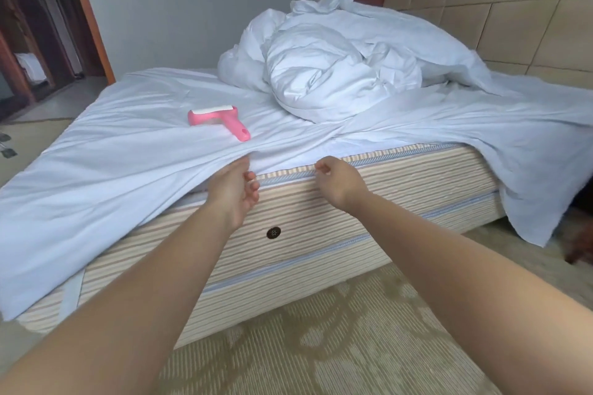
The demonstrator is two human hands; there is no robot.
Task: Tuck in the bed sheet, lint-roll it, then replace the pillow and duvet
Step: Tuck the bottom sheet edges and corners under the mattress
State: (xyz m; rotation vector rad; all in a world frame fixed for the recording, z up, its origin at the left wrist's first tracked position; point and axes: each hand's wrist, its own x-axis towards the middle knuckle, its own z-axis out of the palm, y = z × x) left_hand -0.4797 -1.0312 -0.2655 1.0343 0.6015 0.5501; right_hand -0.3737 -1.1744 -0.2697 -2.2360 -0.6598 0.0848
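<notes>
A person stands at the side of a bed and reaches both bare arms toward the edge of the mattress [321, 212], whose striped side lies uncovered along most of its length. The left hand [236, 189] is turned palm up with its fingers curled under the loose edge of the white bed sheet [106, 170], lifting a fold of it just above the mattress corner seam; how firmly it pinches the cloth cannot be told, since the sheet hides the fingertips from above. The right hand [338, 181] hovers just beside it, near the mattress's top edge, with fingers loosely curled and thumb close to forefinger, holding nothing that can be seen. The sheet lies rumpled across the top of the bed, untucked, hanging down over the near left corner and again over the far right end toward the floor. A pink lint roller [219, 120] rests on the sheet, handle pointing toward the person, a little beyond the left hand. Farther back a white duvet [337, 64] is bunched in a heap near the padded headboard [497, 9]; whether a pillow lies within that heap cannot be told. Patterned carpet [305, 346] covers the floor below the arms.
</notes>
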